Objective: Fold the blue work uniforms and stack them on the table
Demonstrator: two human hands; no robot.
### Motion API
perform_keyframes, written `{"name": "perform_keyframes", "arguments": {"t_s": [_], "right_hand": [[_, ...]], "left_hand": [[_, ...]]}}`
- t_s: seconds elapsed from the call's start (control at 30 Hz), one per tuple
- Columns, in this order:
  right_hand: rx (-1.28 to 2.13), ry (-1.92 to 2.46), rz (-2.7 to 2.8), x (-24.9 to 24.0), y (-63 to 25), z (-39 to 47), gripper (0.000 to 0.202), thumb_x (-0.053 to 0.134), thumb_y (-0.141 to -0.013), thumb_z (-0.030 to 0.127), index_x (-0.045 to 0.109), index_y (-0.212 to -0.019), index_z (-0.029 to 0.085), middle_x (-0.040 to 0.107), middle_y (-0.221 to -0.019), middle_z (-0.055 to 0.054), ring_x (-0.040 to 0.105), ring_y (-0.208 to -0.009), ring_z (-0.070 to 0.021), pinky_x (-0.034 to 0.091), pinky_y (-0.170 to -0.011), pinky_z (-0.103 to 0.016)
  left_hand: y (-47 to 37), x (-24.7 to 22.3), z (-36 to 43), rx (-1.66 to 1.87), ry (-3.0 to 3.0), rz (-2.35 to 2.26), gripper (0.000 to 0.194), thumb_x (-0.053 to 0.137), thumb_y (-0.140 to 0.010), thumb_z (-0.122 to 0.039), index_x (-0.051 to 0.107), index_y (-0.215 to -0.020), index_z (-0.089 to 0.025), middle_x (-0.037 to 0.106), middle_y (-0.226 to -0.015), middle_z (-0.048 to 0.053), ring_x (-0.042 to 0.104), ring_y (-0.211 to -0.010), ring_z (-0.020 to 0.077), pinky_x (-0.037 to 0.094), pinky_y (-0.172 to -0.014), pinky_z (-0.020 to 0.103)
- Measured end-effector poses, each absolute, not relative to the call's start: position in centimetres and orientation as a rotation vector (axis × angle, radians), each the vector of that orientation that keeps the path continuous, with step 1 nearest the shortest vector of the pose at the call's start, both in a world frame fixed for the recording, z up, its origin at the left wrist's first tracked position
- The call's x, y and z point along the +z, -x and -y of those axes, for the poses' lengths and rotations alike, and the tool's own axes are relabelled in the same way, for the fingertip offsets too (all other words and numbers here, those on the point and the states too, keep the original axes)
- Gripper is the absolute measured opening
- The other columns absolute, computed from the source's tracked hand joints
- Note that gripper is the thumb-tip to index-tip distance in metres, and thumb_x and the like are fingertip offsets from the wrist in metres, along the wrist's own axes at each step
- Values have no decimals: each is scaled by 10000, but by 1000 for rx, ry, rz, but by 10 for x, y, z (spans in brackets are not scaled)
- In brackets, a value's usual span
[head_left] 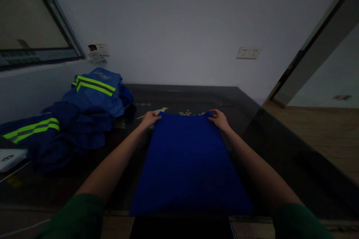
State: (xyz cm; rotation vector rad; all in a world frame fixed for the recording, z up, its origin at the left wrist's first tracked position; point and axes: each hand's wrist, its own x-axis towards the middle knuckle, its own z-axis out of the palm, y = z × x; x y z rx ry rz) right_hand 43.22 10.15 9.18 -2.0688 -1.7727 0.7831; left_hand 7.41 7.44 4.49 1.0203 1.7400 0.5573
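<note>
A plain blue cloth point(190, 160), flat and wider toward me, lies over the dark table from its front edge to about the middle. I cannot make out what kind of garment or cloth it is. My left hand point(150, 118) pinches its far left corner between thumb and fingers. At the far right corner my right hand point(219, 119) has the same kind of pinch. The far edge between the two hands sags slightly, and both forearms reach along the cloth's sides.
On the left is a heap of blue work clothes point(95, 91) with yellow-green reflective stripes. A white device point(11, 158) with a cable sits at the left edge. The dark table point(263, 149) meets a wall with a socket point(248, 52). Wooden floor point(314, 127) shows at right.
</note>
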Motion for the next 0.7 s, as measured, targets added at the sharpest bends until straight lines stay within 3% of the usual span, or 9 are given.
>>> {"name": "perform_keyframes", "arguments": {"t_s": [0.1, 0.17, 0.23, 0.33, 0.47, 0.57, 0.7], "right_hand": [[563, 2081, 1977, 85, -427, -88, 424, 625, -797, 189, 580, -1218, 169, 632, -953, -77, 627, -884, -213, 502, -779, -332], [426, 2093, 2118, 88, -424, -81, 440, 564, -849, 210, 527, -1287, 209, 586, -1126, -115, 612, -971, -241, 503, -788, -355], [288, 2103, 2247, 97, -421, -79, 456, 500, -885, 205, 482, -1340, 232, 512, -1268, -147, 579, -1059, -282, 513, -775, -378], [138, 2021, 2349, 113, -412, -80, 458, 423, -916, 183, 458, -1373, 183, 464, -1358, -167, 489, -1196, -312, 502, -861, -416], [346, 1870, 2545, 114, -395, -76, 427, 381, -961, 255, 493, -1364, 171, 481, -1400, -132, 463, -1260, -274, 420, -1021, -420], [499, 1910, 2668, 98, -390, -68, 451, 365, -980, 338, 471, -1394, 195, 444, -1448, -126, 420, -1317, -295, 329, -1083, -509], [488, 1899, 2626, 79, -398, -64, 484, 341, -984, 413, 412, -1432, 245, 410, -1477, -109, 339, -1375, -290, 276, -1098, -552]], "left_hand": [[-76, 41, -72, 461, -1180, -1847, 111, 658, -771, -223, 584, -712, -165, 569, -600, 4, 595, -631, 167, 421, -564, 242], [-76, 45, -70, 418, -1281, -1882, 93, 649, -782, -231, 623, -833, -158, 630, -707, 44, 626, -722, 203, 455, -621, 272], [-78, 53, -67, 405, -1402, -1919, 261, 627, -799, -210, 612, -1053, -151, 662, -911, 102, 633, -891, 254, 480, -744, 330], [-88, 69, -61, 421, -1620, -1954, 483, 567, -838, -190, 485, -1314, -197, 558, -1247, 148, 508, -1183, 321, 405, -967, 453], [-115, 72, -50, 286, -1983, -1652, 397, 421, -949, -343, 501, -1333, -285, 419, -1457, 71, 340, -1359, 295, 252, -1113, 507], [-129, 59, -41, 134, -2059, -1482, 458, 315, -975, -472, 410, -1409, -358, 294, -1550, 20, 200, -1437, 294, 165, -1134, 564], [-130, 45, -36, 133, -2059, -1494, 507, 288, -968, -520, 333, -1451, -370, 258, -1565, 18, 165, -1450, 280, 146, -1144, 551]]}}
